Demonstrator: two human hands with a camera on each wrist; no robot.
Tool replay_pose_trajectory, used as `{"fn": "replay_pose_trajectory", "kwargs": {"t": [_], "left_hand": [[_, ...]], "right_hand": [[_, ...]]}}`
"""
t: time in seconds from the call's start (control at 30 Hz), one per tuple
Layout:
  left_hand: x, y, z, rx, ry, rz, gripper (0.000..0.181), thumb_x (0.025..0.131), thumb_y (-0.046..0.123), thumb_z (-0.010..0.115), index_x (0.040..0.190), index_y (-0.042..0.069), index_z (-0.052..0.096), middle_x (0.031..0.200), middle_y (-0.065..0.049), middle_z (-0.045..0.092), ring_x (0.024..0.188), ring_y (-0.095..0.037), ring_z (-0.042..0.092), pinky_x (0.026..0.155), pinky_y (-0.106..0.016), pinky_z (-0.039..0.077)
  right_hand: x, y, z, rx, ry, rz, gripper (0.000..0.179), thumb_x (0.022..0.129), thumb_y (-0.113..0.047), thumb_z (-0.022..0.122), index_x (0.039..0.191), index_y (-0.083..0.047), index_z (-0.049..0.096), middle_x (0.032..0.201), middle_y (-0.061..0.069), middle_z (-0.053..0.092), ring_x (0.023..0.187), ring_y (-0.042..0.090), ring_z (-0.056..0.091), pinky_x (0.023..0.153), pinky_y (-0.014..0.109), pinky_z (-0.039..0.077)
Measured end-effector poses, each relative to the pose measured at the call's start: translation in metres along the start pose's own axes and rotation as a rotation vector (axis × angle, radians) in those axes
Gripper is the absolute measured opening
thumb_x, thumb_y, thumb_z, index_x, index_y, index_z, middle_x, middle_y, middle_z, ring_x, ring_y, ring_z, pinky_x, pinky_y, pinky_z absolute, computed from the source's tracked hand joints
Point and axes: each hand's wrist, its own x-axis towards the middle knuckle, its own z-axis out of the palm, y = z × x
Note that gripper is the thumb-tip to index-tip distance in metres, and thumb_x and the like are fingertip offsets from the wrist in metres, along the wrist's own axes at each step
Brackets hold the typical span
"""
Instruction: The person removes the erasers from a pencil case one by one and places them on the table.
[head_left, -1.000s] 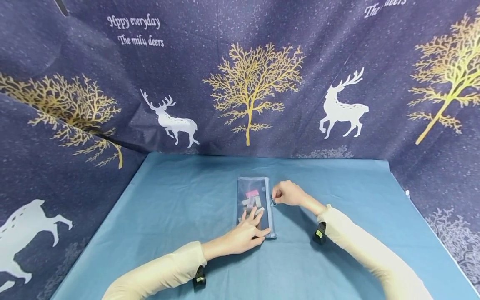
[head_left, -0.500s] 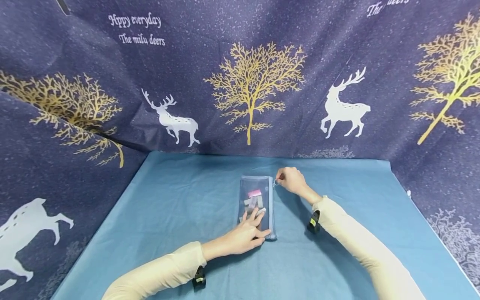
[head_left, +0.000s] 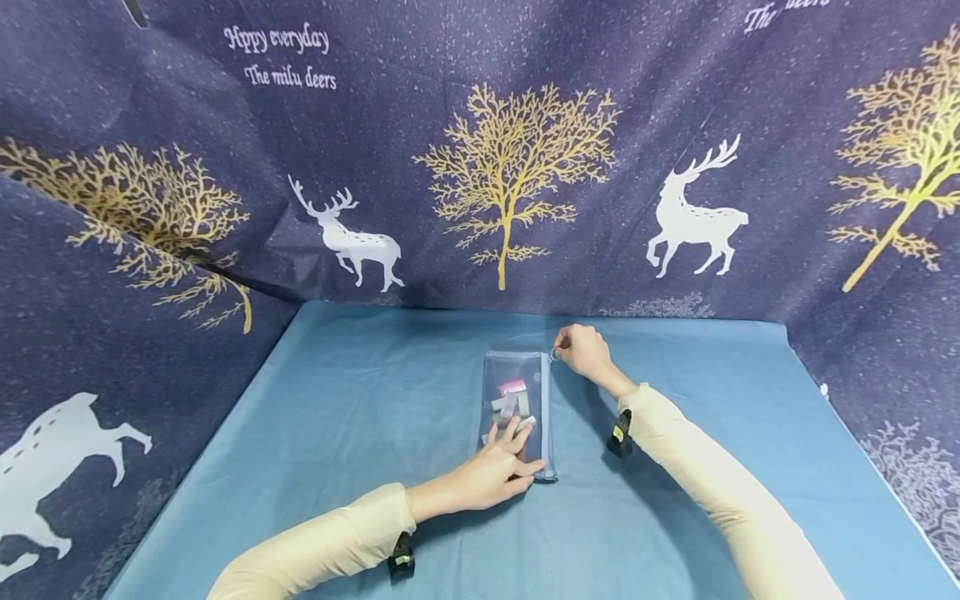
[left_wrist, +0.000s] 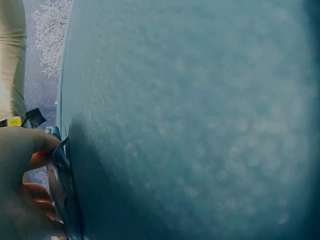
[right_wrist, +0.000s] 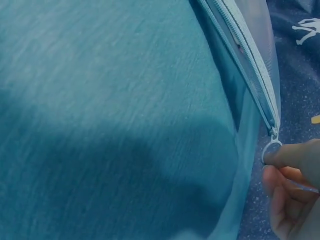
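Observation:
On the blue cloth lies a see-through zip pouch (head_left: 513, 367), with a pale zip along its right side. Inside are a pink piece (head_left: 513, 387) and several small pale blocks (head_left: 522, 405), partly covered by fingers. My left hand (head_left: 487, 477) rests on the pouch's near part with its fingers spread, thumb by the zip's near end. At the pouch's far right corner, my right hand (head_left: 585, 350) pinches the zip's ring pull (right_wrist: 272, 145) between thumb and finger. The right wrist view shows the two zip edges (right_wrist: 252, 55) standing apart, meeting at the slider.
Blue cloth (head_left: 375, 392) covers the table around the pouch. A dark blue curtain (head_left: 420, 75) with white deer and golden trees hangs behind and along the sides. Black wrist cameras (head_left: 619, 433) sit under both sleeves.
My right hand has moved away from me along the pouch's right side to its far corner, drawing the ring pull with it. The left hand stays on the pouch.

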Motion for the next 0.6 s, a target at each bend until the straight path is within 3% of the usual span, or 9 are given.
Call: {"fn": "replay_pose_trajectory", "kwargs": {"t": [0.6], "left_hand": [[0.0012,0.0006,0.0008,0.056,0.024,-0.007,0.034,0.092,0.031,0.053,0.126,0.027,0.055,0.15,-0.019,0.02,0.139,-0.039,0.012,0.101,-0.065,0.022]], "right_hand": [[-0.0052,0.0067,0.004,0.001,-0.149,0.087,0.006,0.082,-0.017,0.065,0.078,-0.014,0.066,0.08,0.003,0.069,0.061,0.015,0.059,0.049,0.028,0.044]]}}
